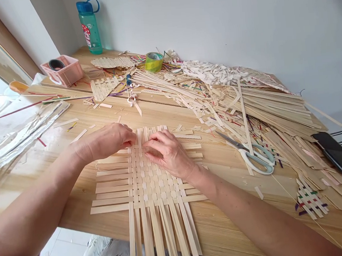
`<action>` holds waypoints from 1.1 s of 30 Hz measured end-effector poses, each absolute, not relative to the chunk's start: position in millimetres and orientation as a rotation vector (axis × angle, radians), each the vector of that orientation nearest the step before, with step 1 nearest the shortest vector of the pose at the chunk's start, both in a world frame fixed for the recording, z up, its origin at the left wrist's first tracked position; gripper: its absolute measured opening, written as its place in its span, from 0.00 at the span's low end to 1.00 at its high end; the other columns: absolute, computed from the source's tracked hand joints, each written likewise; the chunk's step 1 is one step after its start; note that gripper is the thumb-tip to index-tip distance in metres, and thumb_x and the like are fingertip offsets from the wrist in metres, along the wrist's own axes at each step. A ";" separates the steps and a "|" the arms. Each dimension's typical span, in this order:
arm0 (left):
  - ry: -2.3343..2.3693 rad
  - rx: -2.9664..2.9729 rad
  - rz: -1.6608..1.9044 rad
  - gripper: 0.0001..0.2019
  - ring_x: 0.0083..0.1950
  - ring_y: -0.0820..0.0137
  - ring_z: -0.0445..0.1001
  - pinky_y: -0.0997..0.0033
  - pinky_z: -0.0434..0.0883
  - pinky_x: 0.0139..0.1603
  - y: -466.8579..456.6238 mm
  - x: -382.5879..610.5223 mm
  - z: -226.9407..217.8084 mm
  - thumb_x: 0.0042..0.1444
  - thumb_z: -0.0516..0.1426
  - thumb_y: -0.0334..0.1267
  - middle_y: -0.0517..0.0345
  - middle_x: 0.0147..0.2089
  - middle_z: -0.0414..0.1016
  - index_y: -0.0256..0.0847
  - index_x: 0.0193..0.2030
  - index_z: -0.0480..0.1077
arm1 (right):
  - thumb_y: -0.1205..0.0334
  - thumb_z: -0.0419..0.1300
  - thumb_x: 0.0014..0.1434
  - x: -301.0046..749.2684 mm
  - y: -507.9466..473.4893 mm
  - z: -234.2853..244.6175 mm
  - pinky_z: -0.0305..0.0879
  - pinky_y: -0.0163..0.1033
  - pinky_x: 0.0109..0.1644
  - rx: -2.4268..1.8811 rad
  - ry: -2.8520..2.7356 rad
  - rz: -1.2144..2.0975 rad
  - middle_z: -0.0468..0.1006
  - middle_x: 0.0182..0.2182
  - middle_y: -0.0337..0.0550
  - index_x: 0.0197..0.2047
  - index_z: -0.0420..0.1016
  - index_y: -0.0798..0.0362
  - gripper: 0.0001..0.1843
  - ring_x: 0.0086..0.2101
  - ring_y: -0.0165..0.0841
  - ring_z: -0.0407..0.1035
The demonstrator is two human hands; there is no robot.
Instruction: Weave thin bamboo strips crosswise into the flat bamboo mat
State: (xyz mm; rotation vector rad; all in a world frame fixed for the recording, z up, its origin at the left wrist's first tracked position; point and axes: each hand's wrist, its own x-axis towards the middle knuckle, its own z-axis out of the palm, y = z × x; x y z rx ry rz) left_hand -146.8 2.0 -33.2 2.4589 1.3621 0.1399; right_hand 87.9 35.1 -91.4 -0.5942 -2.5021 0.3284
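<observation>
Hands meet at the far edge of a woven mat (147, 181) of pale flat strips that lies on the wooden counter (223, 226) near its front edge, its loose lengthwise strips running out past that edge. The left hand (108, 140) rests on the mat's upper left part with its fingers curled down, fingertips pressed onto the strips at the top of the weave; whether it pinches a strip cannot be told. The right hand (169, 151) lies just beside it, fingers bent and spread lightly over the weave, their tips pressing on the strips near the left hand's fingertips, the two hands nearly touching. To the right of the mat a pair of scissors (251, 153) with pale handles lies on the counter, and beyond them a large heap of loose strips (264, 105) covers the far right side. A small colour-threaded woven piece (311, 200) sits near the right front. At the back stand a green water bottle (90, 28), a pink basket (64, 70) and a roll of tape (154, 61). A dark phone (340, 156) lies at the right edge.
</observation>
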 end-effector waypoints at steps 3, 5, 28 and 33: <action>1.408 2.295 0.080 0.09 0.32 0.74 0.67 0.75 0.59 0.36 0.8 -146.9 -27.9 0.60 0.53 0.27 0.59 0.31 0.74 0.36 0.34 0.75 | 0.65 0.63 0.63 87.7 33.5 -90.0 0.66 0.46 0.49 -0.582 -2.509 0.294 0.76 0.41 0.47 0.44 0.79 0.54 0.07 0.42 0.40 0.64; 1.451 2.184 0.075 0.08 0.32 0.75 0.66 0.75 0.59 0.36 0.7 -147.4 -23.4 0.59 0.53 0.28 0.59 0.31 0.74 0.34 0.35 0.75 | 0.66 0.62 0.62 86.9 31.2 -89.4 0.66 0.46 0.49 -0.564 -2.525 0.220 0.75 0.42 0.48 0.46 0.78 0.54 0.09 0.43 0.41 0.64; 1.510 1.897 0.021 0.04 0.26 0.74 0.60 0.73 0.53 0.27 7.8 -156.2 -25.7 0.48 0.55 0.34 0.63 0.24 0.66 0.38 0.29 0.70 | 0.68 0.55 0.62 54.2 49.0 -78.1 0.55 0.41 0.30 -0.456 -2.852 0.022 0.76 0.40 0.41 0.51 0.78 0.43 0.18 0.37 0.34 0.67; 1.524 1.910 0.001 0.04 0.26 0.75 0.58 0.75 0.53 0.27 6.3 -152.5 -22.5 0.50 0.54 0.32 0.64 0.23 0.63 0.37 0.27 0.68 | 0.69 0.55 0.62 51.1 50.2 -81.1 0.63 0.42 0.38 -0.408 -2.797 0.005 0.75 0.39 0.42 0.48 0.78 0.44 0.16 0.42 0.38 0.67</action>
